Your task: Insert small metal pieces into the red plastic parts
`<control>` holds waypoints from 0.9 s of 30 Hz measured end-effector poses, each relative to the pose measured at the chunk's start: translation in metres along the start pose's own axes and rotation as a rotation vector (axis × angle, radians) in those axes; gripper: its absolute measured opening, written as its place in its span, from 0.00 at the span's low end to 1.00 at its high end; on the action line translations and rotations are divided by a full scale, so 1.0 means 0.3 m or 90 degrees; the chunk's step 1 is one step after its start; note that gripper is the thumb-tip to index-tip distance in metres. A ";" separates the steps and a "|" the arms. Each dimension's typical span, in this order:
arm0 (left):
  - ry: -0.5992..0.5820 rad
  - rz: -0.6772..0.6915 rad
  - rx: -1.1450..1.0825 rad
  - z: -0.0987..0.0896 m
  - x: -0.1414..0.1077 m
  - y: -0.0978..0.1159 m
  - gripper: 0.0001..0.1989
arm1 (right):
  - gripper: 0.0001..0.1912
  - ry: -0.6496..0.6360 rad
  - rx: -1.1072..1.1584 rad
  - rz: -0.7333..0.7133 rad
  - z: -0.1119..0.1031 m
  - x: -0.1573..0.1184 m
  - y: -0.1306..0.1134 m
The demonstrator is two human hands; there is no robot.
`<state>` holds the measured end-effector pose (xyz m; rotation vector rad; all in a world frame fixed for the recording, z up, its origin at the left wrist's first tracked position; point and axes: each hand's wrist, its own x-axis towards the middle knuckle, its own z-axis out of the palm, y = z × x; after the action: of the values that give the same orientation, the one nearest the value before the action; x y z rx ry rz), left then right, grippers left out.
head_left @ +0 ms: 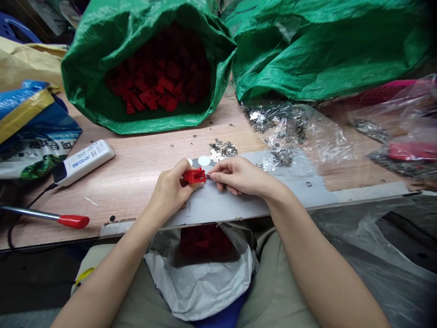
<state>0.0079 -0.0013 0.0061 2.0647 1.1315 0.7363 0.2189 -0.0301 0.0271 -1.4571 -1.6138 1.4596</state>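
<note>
My left hand (173,190) is closed around a red plastic housing (195,176), held just above the grey sheet (221,205) on the bench. From the right, my right hand (235,175) pinches a tiny metal piece (208,175) against the housing's open end; its exact shape is too small to make out. Behind the hands lies a loose pile of small metal parts (222,149). Two pale round spots, one of them a white disc (204,161), show just beyond the red housing.
A green sack (146,125) full of red plastic parts stands at the back, beside another green sack (327,54). Clear bags (321,136) of metal parts lie to the right. At left are a white power strip (87,161) and a red-tipped lever (73,221). A whitish bag (205,291) sits in my lap.
</note>
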 end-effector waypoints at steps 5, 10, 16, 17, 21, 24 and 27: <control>0.000 0.013 0.019 -0.001 -0.007 0.000 0.10 | 0.08 0.007 -0.028 0.005 0.002 -0.002 -0.010; -0.004 0.025 0.018 -0.002 -0.008 0.006 0.09 | 0.09 0.000 -0.031 -0.012 0.002 0.003 0.002; 0.008 0.052 0.037 0.004 -0.007 -0.002 0.10 | 0.10 0.007 -0.038 0.001 0.005 0.000 -0.003; 0.012 0.060 0.046 0.006 -0.008 -0.004 0.10 | 0.10 0.013 -0.049 0.007 0.008 -0.002 -0.006; 0.030 0.090 0.096 0.014 -0.013 -0.008 0.07 | 0.10 0.042 -0.102 0.031 0.024 -0.011 -0.021; 0.037 0.104 0.128 0.016 -0.015 -0.003 0.05 | 0.07 0.072 -0.138 0.028 0.038 -0.010 -0.026; 0.039 0.120 0.152 0.015 -0.015 0.004 0.06 | 0.05 0.098 -0.160 0.030 0.048 -0.004 -0.026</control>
<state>0.0097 -0.0069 0.0036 2.3896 1.1139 0.7898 0.2035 -0.0351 0.0305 -1.7109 -1.7237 1.1693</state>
